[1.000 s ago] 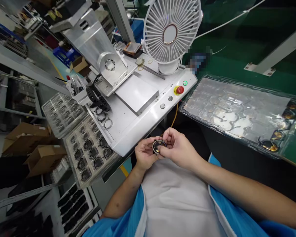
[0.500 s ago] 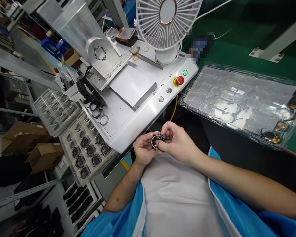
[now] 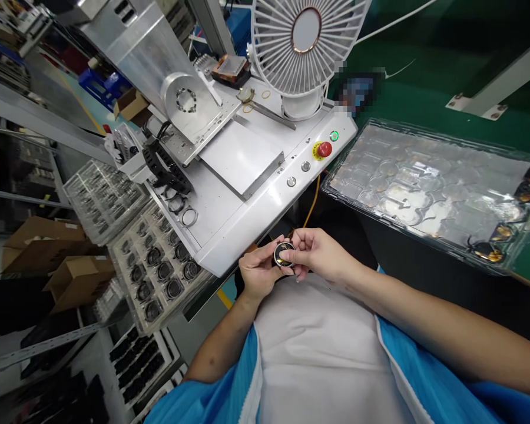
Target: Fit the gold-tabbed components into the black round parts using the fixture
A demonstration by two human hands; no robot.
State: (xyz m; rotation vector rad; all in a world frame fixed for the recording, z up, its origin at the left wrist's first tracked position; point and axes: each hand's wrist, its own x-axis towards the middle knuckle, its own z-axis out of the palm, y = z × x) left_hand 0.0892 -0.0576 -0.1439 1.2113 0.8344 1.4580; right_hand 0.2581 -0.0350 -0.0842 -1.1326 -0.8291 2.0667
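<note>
Fan (image 3: 307,47) on machine (image 3: 242,206), beyond hands (image 3: 282,259) holding round part (image 3: 283,255).

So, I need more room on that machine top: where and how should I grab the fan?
Grip the desk fan by its round base, probably coming low from the side facing the red stop button: it is squat and exposed there, under the wide, slatted cage.
</note>
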